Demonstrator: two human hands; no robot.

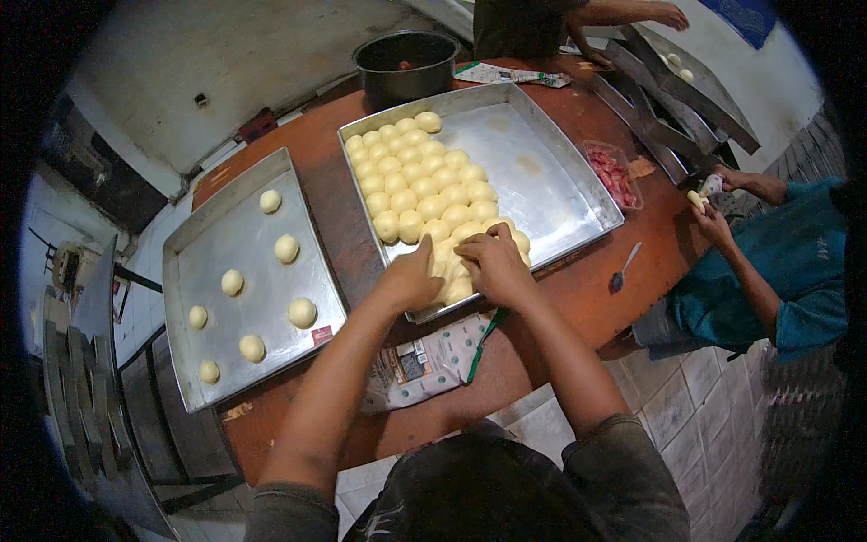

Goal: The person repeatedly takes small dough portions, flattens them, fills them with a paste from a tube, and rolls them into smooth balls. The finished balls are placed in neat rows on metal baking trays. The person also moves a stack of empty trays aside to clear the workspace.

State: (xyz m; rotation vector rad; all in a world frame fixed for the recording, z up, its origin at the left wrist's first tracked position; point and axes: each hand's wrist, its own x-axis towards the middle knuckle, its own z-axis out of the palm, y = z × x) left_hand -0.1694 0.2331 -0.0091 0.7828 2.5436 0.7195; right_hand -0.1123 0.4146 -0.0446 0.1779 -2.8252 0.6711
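Rows of smooth, pale yellow dough balls (pixel 413 179) fill the left part of a large metal baking tray (pixel 548 196). At the tray's near edge, a stretched, uneven piece of dough (pixel 443 261) lies between my two hands. My left hand (pixel 408 279) grips its left side, thumb and forefinger spread. From the right, the bent fingers of my right hand (pixel 498 265) pinch the dough, with a few balls just beyond them. My fingers partly hide how the dough is held. To the left, a second metal tray (pixel 203 271) bears several separate dough balls (pixel 286 248).
A patterned plastic bag (pixel 433 362) lies under the near tray edge. Further off are a dark pot (pixel 406 68), a plastic box of reddish filling (pixel 611 177) and a spoon (pixel 624 267). At right, a co-worker (pixel 752 271) holds dough; another person stands near stacked trays (pixel 677 95).
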